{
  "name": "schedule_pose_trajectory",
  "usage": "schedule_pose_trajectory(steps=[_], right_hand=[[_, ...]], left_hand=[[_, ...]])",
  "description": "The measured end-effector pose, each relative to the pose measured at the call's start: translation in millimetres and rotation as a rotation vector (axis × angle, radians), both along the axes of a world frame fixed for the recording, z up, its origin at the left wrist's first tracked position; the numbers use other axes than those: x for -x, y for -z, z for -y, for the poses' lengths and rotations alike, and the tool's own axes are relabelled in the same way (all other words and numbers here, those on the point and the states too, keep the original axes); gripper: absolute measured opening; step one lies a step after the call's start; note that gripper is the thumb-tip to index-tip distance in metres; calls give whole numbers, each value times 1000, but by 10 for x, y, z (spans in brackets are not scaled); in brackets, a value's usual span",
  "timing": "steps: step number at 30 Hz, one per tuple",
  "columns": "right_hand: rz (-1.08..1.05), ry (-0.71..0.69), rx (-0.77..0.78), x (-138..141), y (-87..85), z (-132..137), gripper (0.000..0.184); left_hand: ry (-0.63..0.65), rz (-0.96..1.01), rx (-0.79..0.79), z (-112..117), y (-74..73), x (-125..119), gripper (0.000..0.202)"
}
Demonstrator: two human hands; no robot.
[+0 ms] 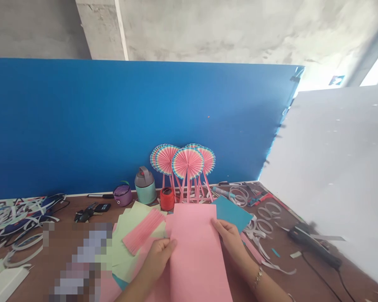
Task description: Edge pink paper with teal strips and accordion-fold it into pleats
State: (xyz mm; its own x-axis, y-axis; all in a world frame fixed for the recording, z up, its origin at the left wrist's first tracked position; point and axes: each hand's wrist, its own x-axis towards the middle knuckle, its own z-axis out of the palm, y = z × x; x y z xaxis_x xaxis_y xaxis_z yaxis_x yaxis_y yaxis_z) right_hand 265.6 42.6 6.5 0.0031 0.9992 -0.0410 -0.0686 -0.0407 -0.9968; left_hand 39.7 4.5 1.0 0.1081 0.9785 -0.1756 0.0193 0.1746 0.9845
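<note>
Hands: 2, both yours. No co-worker's hands are in view.
Left hand (156, 262): fingers closed on the left edge of the pink paper sheet (195, 251), thumb on top.
Right hand (229, 239): fingers and thumb pinching the sheet's right edge. You wear 1 gold bracelet (257, 277) on that wrist.
Sheet position: held flat between your hands, low over the wooden table (63, 214), in front of the fans.
Beside the sheet: 1 pleated pink paper strip (143, 230) lying on a stack of pale green paper sheets (126, 247), left of your left hand; 1 teal card (231, 214) just past your right hand.
Paper fans (187, 162): at least 4 on pink sticks, standing upright; overlap prevents an exact count.
Behind the sheet: 1 red spool (167, 199), 1 grey-and-teal flask (145, 186), 1 purple round case (122, 195).
Left side: 1 black marker (101, 196), 1 pair of black scissors (85, 214).
Right side: many white paper strip loops (264, 218), 1 black corded tool (315, 247).
Backdrop: 1 blue board (113, 126), 1 white board (334, 167).
Obscured: 1 pixelated patch (78, 264) on the table's near left; contents cannot be told.
Writing: none legible; no brand can be read.
</note>
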Motion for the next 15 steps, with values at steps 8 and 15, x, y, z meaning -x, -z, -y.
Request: schedule_pose_trajectory(steps=[8,15], right_hand=[[35,-237,98,50,15,38,48],[62,-102,26,15,-8,-9,47]], left_hand=[[-141,0,-29,-62,-49,80,53],[55,109,45,-10,-146,31,51]])
